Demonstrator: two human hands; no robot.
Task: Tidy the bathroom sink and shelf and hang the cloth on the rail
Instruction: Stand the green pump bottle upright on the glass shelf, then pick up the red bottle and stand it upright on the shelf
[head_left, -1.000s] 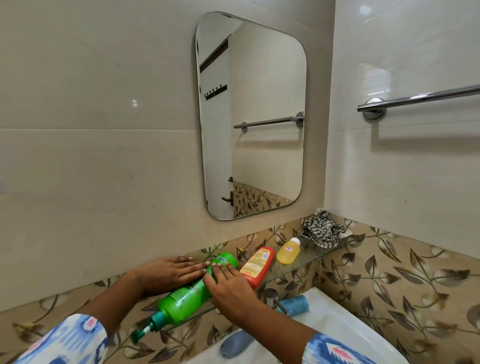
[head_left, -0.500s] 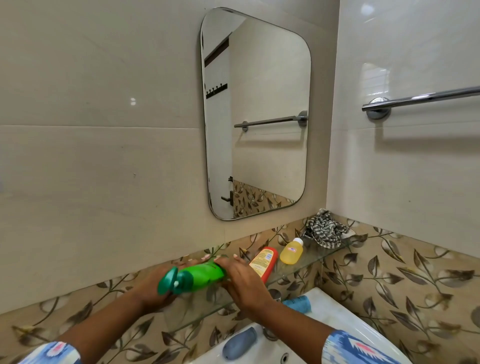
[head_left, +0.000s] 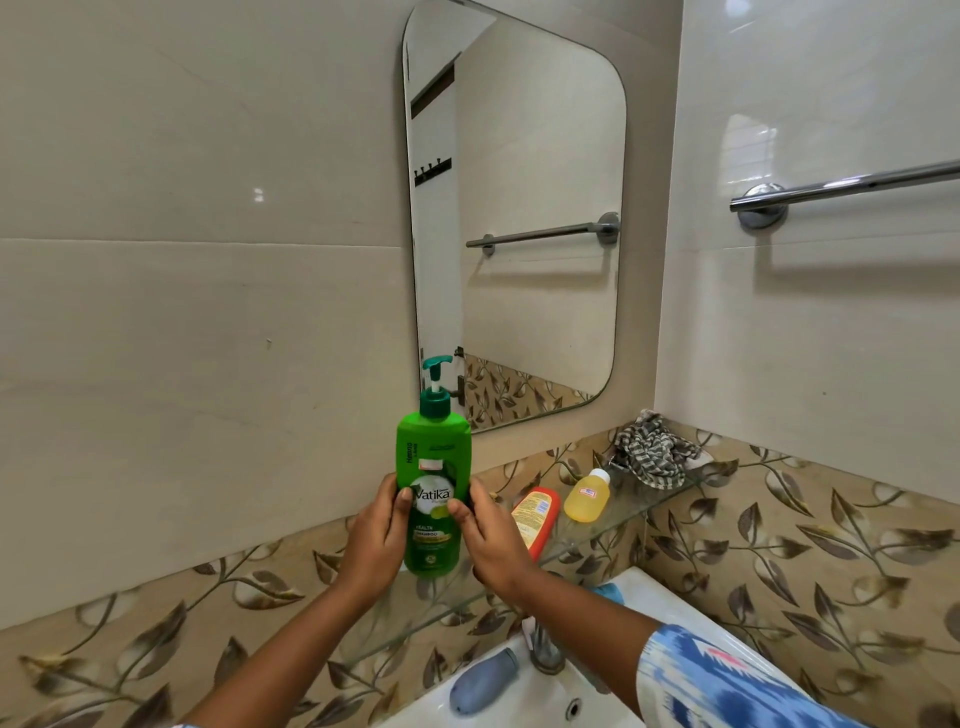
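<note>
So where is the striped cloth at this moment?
The striped cloth lies bunched at the right end of the glass shelf, in the wall corner, beside the yellow bottle.

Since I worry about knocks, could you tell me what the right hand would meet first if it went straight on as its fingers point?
The right hand already grips the green shampoo bottle, so probably that.

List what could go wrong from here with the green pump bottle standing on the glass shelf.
1. The green pump bottle is tall and stands near the front edge of the narrow glass shelf; when the left hand and right hand let go, it could tip toward the sink.
2. The orange bottle lies close beside it; a nudge might roll it off.
</note>
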